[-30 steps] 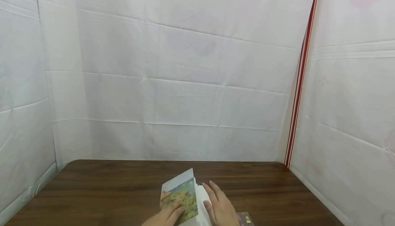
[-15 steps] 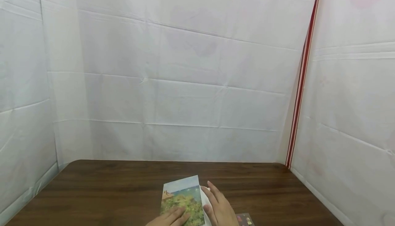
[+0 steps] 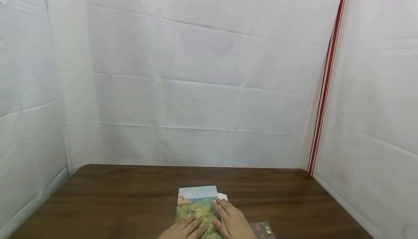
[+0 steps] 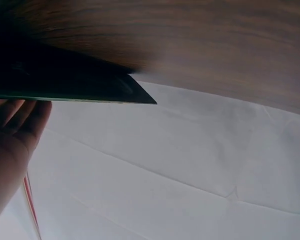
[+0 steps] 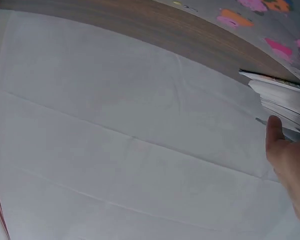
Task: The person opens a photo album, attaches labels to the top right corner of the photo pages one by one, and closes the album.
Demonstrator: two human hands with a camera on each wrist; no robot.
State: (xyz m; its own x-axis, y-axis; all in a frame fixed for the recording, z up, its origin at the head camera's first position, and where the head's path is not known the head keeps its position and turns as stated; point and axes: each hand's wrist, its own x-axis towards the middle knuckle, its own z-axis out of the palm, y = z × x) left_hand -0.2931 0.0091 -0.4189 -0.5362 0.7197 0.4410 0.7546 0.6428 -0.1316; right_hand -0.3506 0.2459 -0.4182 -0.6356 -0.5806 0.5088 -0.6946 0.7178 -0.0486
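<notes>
A book (image 3: 196, 204) with a painted cover of sky, sea, a house and green bushes lies on the brown table in the head view. White pages (image 3: 222, 196) jut out past its cover at the upper right. My left hand (image 3: 187, 227) rests on the lower part of the cover with fingers extended. Over the cover's right edge lies my right hand (image 3: 232, 220), its fingertips on the picture. From the left wrist, the book (image 4: 75, 85) is a dark slab above that hand. The right wrist view shows the layered page edges (image 5: 282, 100) close above my right hand (image 5: 290, 160).
To the right of my right hand lies a dark item with colourful pink and yellow shapes (image 3: 263, 229), cut off by the frame's lower edge. The wooden table (image 3: 124, 195) reaches back to white cloth walls (image 3: 196, 104). A red-striped strip (image 3: 323, 97) runs down the right corner.
The cover has come down from a tilt over the white pages and turned straighter. My right hand has moved from the pages' side onto the cover; the left still rests on it.
</notes>
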